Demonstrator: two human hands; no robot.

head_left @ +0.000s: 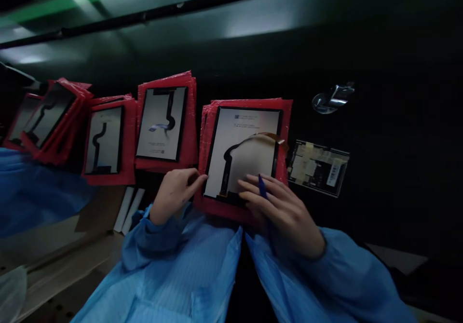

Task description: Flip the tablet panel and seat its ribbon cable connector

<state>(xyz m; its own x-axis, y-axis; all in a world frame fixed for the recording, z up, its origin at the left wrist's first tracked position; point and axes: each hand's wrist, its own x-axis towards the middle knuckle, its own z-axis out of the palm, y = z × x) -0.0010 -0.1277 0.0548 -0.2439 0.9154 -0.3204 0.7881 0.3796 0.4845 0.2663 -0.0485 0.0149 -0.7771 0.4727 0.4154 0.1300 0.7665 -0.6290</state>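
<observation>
1. Two bare hands in blue sleeves work at the lower middle of the frame, over a flat grey display panel with a black curved ribbon cable (248, 152) that lies on top of a stack of red plastic bags (285, 108).
2. Left hand (175, 193) is loosely curled, its index finger stretched out so the tip touches the panel's lower left corner; it holds nothing.
3. Right hand (282, 212) lies with fingers spread and nearly flat on the panel's lower edge, a thin blue pen-like tool (262, 187) held between the fingers and pointing up the frame.
4. Between the two hands, and just above them in the frame, sits the panel, its loose brown cable end curling up towards the upper right corner.
5. Three more red-bagged panels (162, 123) lie in a row to the left, reaching the frame's left edge.
6. Right of the stack, on the dark table (398, 168), rests a small taped circuit piece (318, 168), with a shiny metal clip (333, 99) above it.
</observation>
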